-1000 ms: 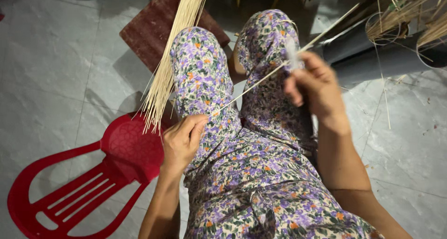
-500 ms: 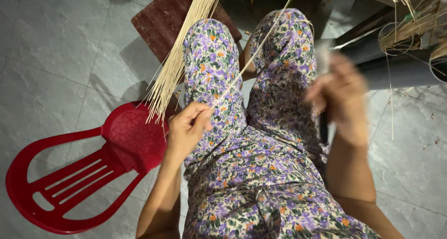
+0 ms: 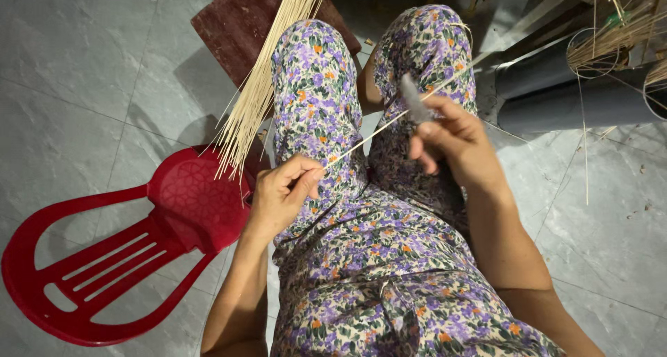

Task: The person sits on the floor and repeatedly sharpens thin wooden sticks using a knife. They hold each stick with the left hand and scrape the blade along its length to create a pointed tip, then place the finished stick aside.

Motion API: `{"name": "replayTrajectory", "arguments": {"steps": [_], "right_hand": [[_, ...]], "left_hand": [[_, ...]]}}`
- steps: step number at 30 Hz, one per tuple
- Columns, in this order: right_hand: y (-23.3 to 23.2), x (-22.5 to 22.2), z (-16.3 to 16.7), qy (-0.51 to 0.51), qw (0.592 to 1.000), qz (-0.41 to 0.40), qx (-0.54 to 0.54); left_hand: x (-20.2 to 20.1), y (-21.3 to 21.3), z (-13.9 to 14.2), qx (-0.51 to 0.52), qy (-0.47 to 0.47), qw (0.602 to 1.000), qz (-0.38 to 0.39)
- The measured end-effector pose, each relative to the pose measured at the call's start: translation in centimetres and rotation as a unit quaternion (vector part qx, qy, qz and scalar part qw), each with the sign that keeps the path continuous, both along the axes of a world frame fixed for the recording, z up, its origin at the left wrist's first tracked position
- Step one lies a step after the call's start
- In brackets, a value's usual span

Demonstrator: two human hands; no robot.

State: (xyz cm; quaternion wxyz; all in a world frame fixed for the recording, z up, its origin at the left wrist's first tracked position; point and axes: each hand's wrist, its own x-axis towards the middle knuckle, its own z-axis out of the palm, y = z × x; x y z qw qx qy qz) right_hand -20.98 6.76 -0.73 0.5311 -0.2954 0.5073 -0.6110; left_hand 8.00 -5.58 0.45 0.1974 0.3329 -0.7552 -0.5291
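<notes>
I sit with flower-patterned trousers over my knees. My left hand (image 3: 283, 190) pinches the near end of a thin pale bamboo stick (image 3: 375, 131) that runs up and to the right across my lap. My right hand (image 3: 455, 145) grips a small knife whose grey blade (image 3: 415, 98) lies against the stick. A bundle of thin pale sticks (image 3: 260, 86) leans over my left knee, its ends fanning out above a red plastic chair.
A red plastic chair (image 3: 104, 260) lies tipped on the grey tiled floor at my left. A dark red wooden stool (image 3: 240, 30) stands behind the bundle. Grey pipes (image 3: 577, 100) holding more sticks lie at the upper right.
My right hand has swung back down onto the stick with the blade. The left hand keeps its pinch on the stick's end; the stick's far end has lowered to the right.
</notes>
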Motion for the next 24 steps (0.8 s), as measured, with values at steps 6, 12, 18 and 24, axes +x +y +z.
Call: {"name": "replayTrajectory", "arguments": {"steps": [6, 12, 18, 24], "right_hand": [[2.0, -4.0, -0.8, 0.003, 0.995, -0.098, -0.03], [4.6, -8.6, -0.6, -0.024, 0.972, -0.221, -0.083], [4.1, -7.1, 0.6, 0.008, 0.973, -0.215, -0.078], [0.4, 2.5, 0.4, 0.018, 0.993, 0.105, 0.047]], "left_hand": [[1.3, -0.2, 0.4, -0.008, -0.028, 1.0, 0.009], [3.7, -0.7, 0.7, 0.009, -0.045, 0.999, 0.025], [3.4, -1.3, -0.5, 0.054, 0.047, 0.997, 0.041], [-1.1, 0.1, -0.7, 0.07, 0.058, 0.995, 0.032]]}}
